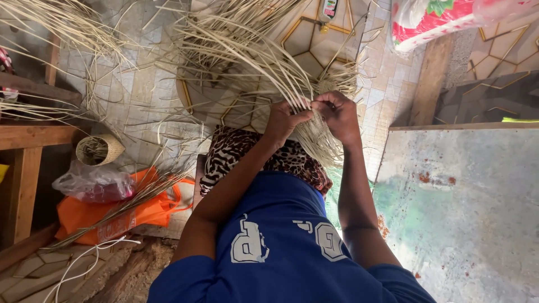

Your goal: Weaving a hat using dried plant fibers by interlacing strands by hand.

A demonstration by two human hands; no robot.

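Pinching pale straw strands (pixel 264 62) together, the left hand (pixel 285 119) and right hand (pixel 337 112) meet knuckle to knuckle above the lap, both clenched on the woven piece (pixel 323 143) hanging just below them. Loose strands fan up and away to the left. A grey slab (pixel 466 207) lies right; a small basket (pixel 99 150) and orange bag (pixel 101 216) sit left.

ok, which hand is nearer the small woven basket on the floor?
Left. The left hand sits closer to the small woven basket; the right hand is farther away, beyond the left.
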